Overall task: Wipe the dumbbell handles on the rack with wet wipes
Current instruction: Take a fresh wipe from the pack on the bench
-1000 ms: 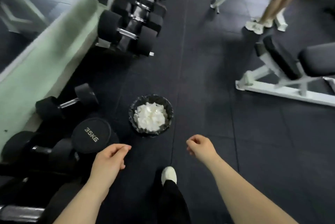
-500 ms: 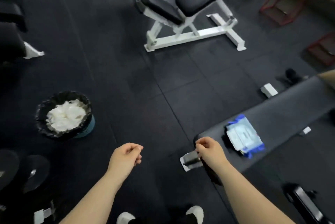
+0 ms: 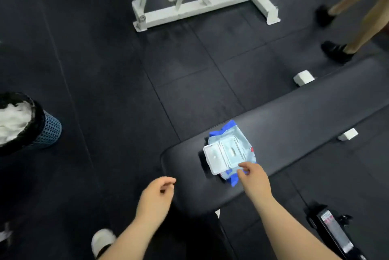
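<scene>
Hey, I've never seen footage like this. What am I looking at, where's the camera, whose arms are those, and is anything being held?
There is no machine here. These are a person's two bare arms, filmed by one wide-angle camera worn on their head, looking forward and down. The place is a gym with a dark floor. On the black padded bench lies a blue pack of wet wipes, its white flip lid open. The right hand has its fingertips at the pack's near edge; whether it grips the pack, I cannot tell. The left hand is loosely curled and holds nothing. At the left stands a bin with crumpled white sheets inside. Another person's legs show at the top right.
</scene>
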`<state>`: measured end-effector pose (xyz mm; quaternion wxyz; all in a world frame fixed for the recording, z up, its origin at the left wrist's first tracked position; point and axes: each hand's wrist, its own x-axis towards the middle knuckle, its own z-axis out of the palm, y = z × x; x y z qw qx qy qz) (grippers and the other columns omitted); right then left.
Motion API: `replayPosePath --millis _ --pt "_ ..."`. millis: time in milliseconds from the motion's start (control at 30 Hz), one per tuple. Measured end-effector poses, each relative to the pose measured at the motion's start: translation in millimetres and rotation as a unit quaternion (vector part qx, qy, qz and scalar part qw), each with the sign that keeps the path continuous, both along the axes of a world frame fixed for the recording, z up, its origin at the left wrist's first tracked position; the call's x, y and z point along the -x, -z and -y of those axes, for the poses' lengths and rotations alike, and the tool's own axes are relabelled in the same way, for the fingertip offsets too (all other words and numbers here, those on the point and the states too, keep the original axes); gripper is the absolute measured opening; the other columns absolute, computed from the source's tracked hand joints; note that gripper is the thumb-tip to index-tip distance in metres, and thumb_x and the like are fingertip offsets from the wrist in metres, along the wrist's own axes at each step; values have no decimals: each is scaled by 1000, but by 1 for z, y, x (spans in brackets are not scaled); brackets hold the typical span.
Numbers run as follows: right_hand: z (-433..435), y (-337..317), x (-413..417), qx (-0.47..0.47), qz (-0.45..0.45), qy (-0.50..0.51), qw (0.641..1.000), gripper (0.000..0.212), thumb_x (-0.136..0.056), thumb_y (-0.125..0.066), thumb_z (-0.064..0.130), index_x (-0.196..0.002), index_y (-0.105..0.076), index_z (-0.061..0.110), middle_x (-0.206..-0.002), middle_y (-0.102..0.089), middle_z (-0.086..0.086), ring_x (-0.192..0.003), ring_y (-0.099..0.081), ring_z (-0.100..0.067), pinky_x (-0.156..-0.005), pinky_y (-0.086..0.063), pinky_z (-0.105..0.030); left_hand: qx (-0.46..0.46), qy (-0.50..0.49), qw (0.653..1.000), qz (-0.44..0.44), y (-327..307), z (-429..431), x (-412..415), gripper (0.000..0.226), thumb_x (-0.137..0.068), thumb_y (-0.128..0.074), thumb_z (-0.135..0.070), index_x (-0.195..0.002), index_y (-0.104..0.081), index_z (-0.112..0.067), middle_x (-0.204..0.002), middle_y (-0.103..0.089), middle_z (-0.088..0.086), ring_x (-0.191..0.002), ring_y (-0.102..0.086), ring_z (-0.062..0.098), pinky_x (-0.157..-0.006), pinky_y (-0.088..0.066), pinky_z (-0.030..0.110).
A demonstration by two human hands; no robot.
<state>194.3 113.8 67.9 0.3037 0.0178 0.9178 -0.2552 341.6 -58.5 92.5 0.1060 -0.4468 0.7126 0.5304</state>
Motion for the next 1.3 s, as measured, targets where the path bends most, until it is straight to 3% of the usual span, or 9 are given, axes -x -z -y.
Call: replayPosePath --millis 100,200,400,567,700,833,933,1000,1300 --pt "0 36 37 -23 -7 -76 997 30 -90 -47 11 -118 -57 11 -126 -51 -7 -102 -52 -19 -78 -32 -18 56 88 994 16 30 -37 33 37 -93 -48 -17 -129 -49 -23 -141 -39 -9 -128 -36 7 -101 -27 14" --pt "8 70 59 -44 -9 -136 990 32 -92 -43 10 -121 -55 11 -127 -49 -7 -110 -51 -21 -81 -34 -19 34 86 994 57 60 -51 67 54 -93 -47 -24 -142 -25 -29 -152 -15 -11 -138 -21 8 -107 -23 20" --pt "12 119 81 -135 -19 -158 978 23 -91 -37 5 -100 -58 2 -100 -49 -6 -76 -44 -19 -69 -36 -26 -78 8 994 82 117 -55 109 71 -89 -56 -19 -145 -12 -31 -142 -37 -1 -116 -51 15 -94 -42 26" --pt "15 129 85 -159 -32 -207 965 19 -91 -36 4 -89 -55 5 -90 -36 -1 -76 -38 -15 -56 -29 -23 -44 112 991 54 126 -64 119 70 -90 -52 -10 -141 -16 -41 -119 -32 -19 -80 -53 3 -70 -44 9" --pt "14 129 87 -136 -34 -202 969 17 -89 -37 3 -78 -48 9 -89 -36 -2 -76 -37 -16 -61 -29 -24 -18 172 982 75 130 -68 121 63 -91 -49 -8 -142 -22 -34 -136 -29 -12 -88 -54 12 -83 -44 15" --pt "7 129 86 -54 -38 -148 987 19 -89 -42 7 -88 -59 -2 -90 -41 -3 -80 -40 -15 -66 -32 -23 39 203 974 93 123 -69 128 72 -88 -54 -25 -144 -10 -37 -145 -14 -10 -106 -49 13 -87 -45 21" --pt "4 126 87 -10 -13 -129 992 17 -88 -45 6 -88 -59 -3 -94 -47 -7 -80 -43 -16 -67 -33 -21 171 277 936 132 120 -68 139 82 -87 -52 -43 -144 7 -35 -152 22 -1 -142 -2 21 -115 -10 30" --pt "2 124 88 13 5 -145 989 13 -87 -47 5 -84 -59 -1 -92 -47 -6 -80 -43 -16 -66 -30 -20 236 355 895 131 121 -69 147 84 -88 -46 -49 -144 14 -30 -148 32 1 -141 18 23 -110 16 33" --pt "-2 119 96 44 73 -221 972 37 -86 -46 4 -57 -33 23 -88 -40 -4 -80 -39 -15 -66 -25 -16 267 419 850 174 132 -68 157 96 -82 -48 -59 -145 11 -18 -152 26 5 -140 21 25 -112 14 43"
